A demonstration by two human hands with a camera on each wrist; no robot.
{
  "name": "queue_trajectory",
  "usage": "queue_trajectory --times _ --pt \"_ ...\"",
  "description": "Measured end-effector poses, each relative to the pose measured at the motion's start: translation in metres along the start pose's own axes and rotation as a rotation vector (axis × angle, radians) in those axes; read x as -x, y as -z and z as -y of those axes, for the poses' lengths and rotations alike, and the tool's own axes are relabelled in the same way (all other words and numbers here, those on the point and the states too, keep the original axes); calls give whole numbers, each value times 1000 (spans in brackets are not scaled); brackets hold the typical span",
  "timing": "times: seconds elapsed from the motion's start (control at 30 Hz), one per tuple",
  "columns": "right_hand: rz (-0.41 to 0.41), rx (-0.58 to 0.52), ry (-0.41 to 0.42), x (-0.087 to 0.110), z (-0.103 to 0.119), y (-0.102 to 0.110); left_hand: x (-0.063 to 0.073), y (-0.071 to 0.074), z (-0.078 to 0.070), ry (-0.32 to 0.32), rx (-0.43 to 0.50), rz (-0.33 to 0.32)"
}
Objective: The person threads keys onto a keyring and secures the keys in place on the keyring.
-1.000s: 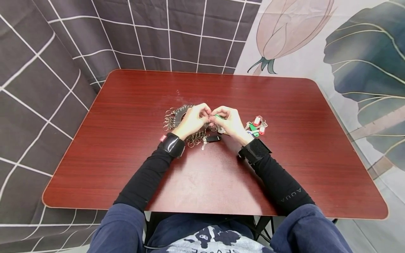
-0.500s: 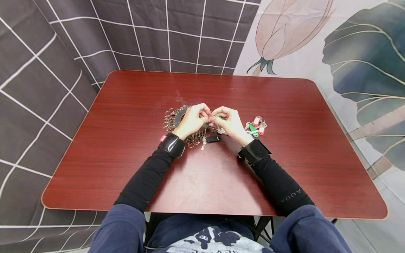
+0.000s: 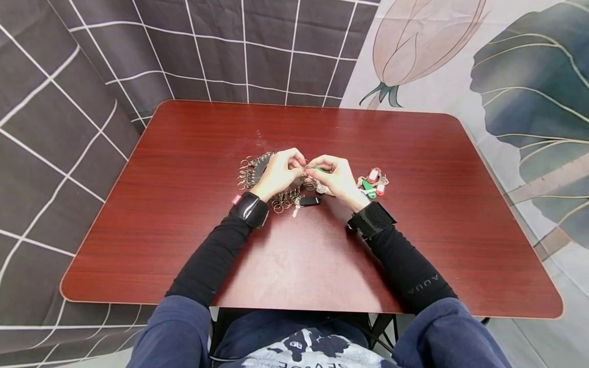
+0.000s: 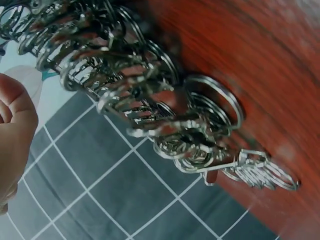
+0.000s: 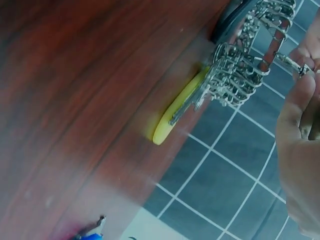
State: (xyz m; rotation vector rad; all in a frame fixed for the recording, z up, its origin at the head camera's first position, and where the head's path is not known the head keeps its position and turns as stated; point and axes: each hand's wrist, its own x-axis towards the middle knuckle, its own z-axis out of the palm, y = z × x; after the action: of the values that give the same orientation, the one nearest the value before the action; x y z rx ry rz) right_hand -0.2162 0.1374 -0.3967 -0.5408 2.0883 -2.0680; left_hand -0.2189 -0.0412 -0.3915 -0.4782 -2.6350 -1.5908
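Both hands meet fingertip to fingertip over a big round key holder (image 3: 260, 168) ringed with many metal snap hooks and split rings. My left hand (image 3: 280, 175) pinches a small split ring at the holder's right side. A green key tag (image 3: 318, 168) shows in the curled fingers of my right hand (image 3: 339, 180), its tip against the left fingertips. In the right wrist view, a snap hook (image 5: 289, 62) stretches from the holder to the pinching fingers. Seen from the left wrist, the snap hooks (image 4: 135, 90) hang in a dense row; the ring itself is hidden there.
A black key tag (image 3: 310, 201) with a silver key (image 3: 296, 209) lies below the hands. To the right sits a pile of red, green and white key tags (image 3: 374, 183). A yellow key tag (image 5: 170, 120) rests beside the hooks on the red-brown table (image 3: 184, 230).
Both hands stay nearly in place, with only slight finger and wrist shifts. The pinch on the ring and the green key tag is kept throughout.
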Motion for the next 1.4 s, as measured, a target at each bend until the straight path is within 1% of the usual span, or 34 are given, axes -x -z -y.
queue_trajectory --times 0.13,0.27,0.33,0.4,0.43,0.5,0.6,0.73,0.93,1.07,1.13,1.2,1.23,1.33,1.4 --pt "5 25 -5 2 2 3 0 1 0 35 16 -15" --pt "5 -42 -76 5 6 11 0 1 1 41 3 -45" --pt "-21 -101 -111 5 7 16 1 2 0 36 -6 -51" --pt "-61 -137 -118 5 6 19 2 2 -2 29 -6 -44" --pt "-83 -139 -114 4 6 20 3 2 -3 24 -6 -39" --pt "-125 -133 -107 3 4 21 3 1 -5 16 -4 -28" --pt "-176 -84 -94 2 3 21 3 1 -6 5 -4 -19" --pt "-213 -43 -95 2 5 20 2 0 -6 -4 0 -6" --pt "-211 -60 -105 2 5 20 1 -1 -5 -3 2 -3" --pt "-199 -27 -122 3 6 21 2 -2 -5 -9 -7 2" --pt "-169 25 -141 4 7 23 1 -1 -5 -16 -28 21" --pt "-112 141 -151 5 8 26 1 0 -7 -28 -70 62" --pt "-82 201 -158 5 8 27 0 1 -7 -35 -99 95" --pt "14 449 -165 5 8 29 -3 2 -9 -42 -206 217" --pt "61 573 -176 5 5 29 -5 2 -9 -43 -276 285"
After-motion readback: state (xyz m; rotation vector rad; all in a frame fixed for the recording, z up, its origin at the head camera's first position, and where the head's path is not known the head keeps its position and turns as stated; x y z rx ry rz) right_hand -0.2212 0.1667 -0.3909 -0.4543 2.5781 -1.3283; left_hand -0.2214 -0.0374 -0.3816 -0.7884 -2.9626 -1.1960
